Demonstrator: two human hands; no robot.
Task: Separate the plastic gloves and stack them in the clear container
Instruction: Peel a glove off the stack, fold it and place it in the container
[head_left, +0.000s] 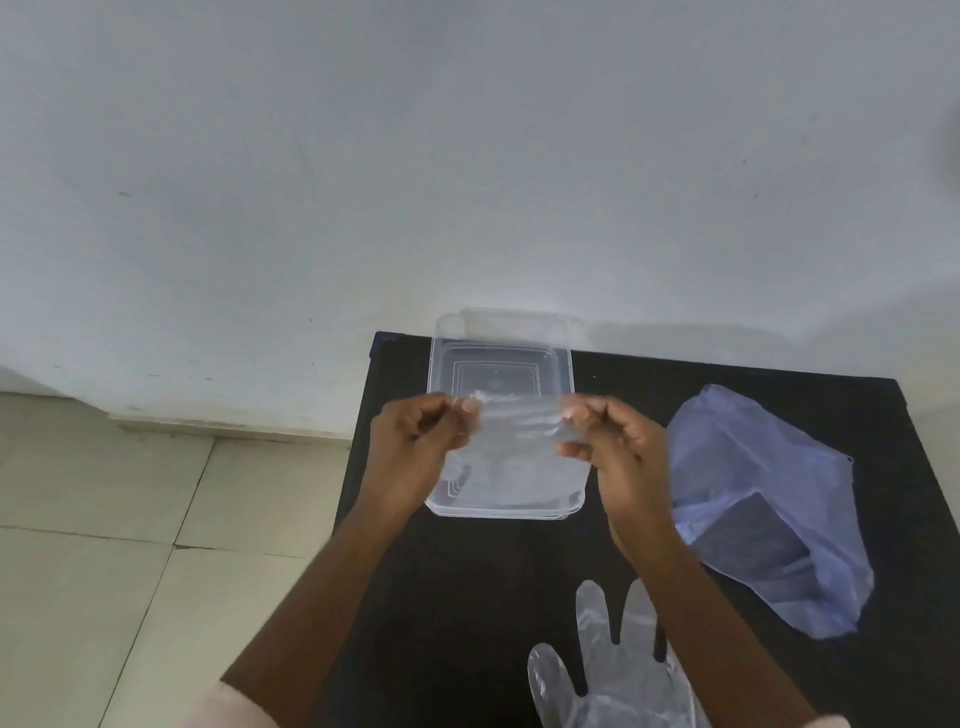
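A clear rectangular container (498, 358) stands on the black table (467, 571), near its far edge. Over the container my left hand (415, 439) and my right hand (618, 447) each pinch one top corner of a thin clear plastic glove (514, 441), which hangs spread between them and blurs the container's near half. More clear plastic gloves (613, 675) lie flat on the table close to me, fingers pointing away, partly under my right forearm.
A crumpled bluish plastic bag (769, 499) lies on the right side of the table. A clear lid (519, 322) leans behind the container against the pale wall (467, 156). Tiled floor (130, 545) lies beyond the table's left edge.
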